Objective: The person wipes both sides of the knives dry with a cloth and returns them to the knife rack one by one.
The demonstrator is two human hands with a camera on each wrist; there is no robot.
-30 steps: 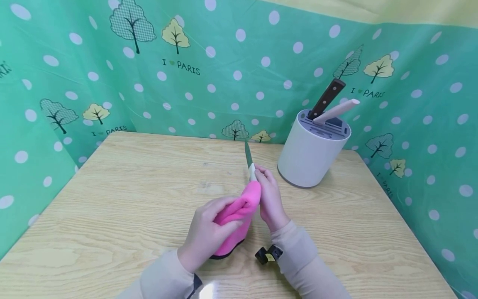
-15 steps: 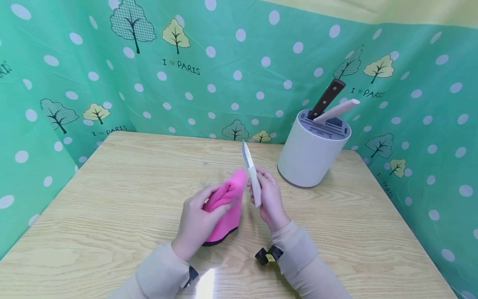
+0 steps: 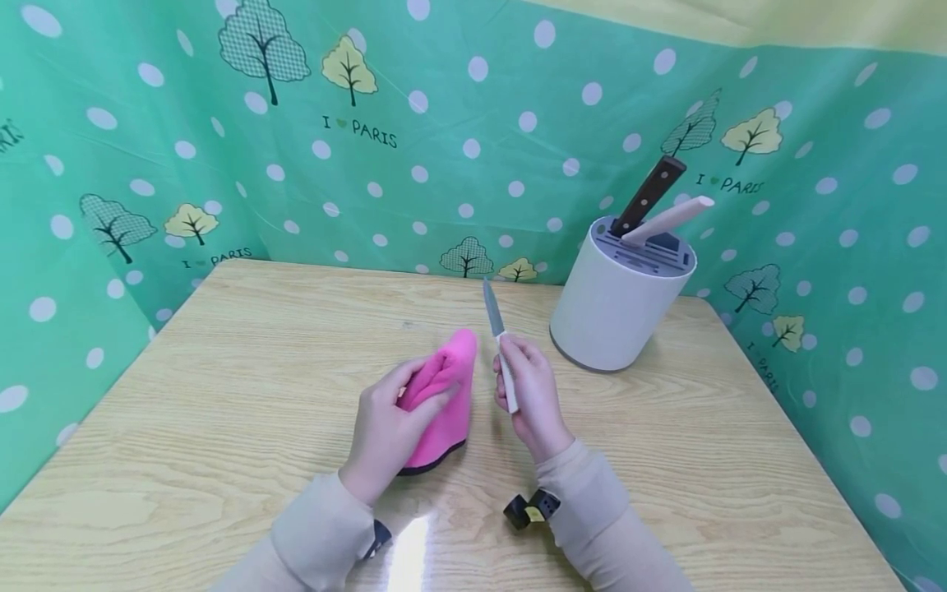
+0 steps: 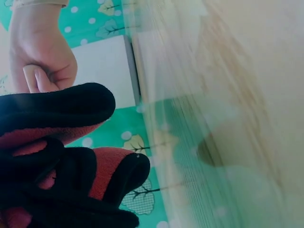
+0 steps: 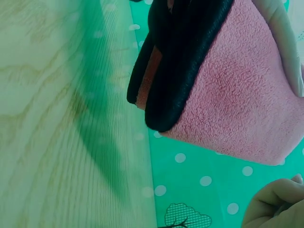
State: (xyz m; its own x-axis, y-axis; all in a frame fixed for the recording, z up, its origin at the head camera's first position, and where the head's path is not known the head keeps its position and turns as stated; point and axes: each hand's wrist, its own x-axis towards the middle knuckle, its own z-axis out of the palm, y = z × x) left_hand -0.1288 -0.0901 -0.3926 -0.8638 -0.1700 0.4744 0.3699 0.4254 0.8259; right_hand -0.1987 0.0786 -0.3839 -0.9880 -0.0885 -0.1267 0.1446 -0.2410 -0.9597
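Observation:
My left hand grips a bunched pink cloth with a dark edge, its folds gathered between thumb and fingers. Close up in the left wrist view, the cloth's black border fills the lower left. My right hand holds a small knife by its white handle, the blade pointing up and away toward the far edge. A narrow gap separates knife and cloth in the head view. In the right wrist view the fuzzy pink cloth hangs above the table, and my right hand shows only at the lower corner.
A white round knife block stands at the back right of the wooden table. A brown-handled knife and a pale-handled knife stick out of its slots. A green dotted curtain hangs behind the table and along its sides.
The cloth has come off the knife's handle and moved left and slightly away with my left hand. My right hand has stayed in place, and the white handle now shows in its grip.

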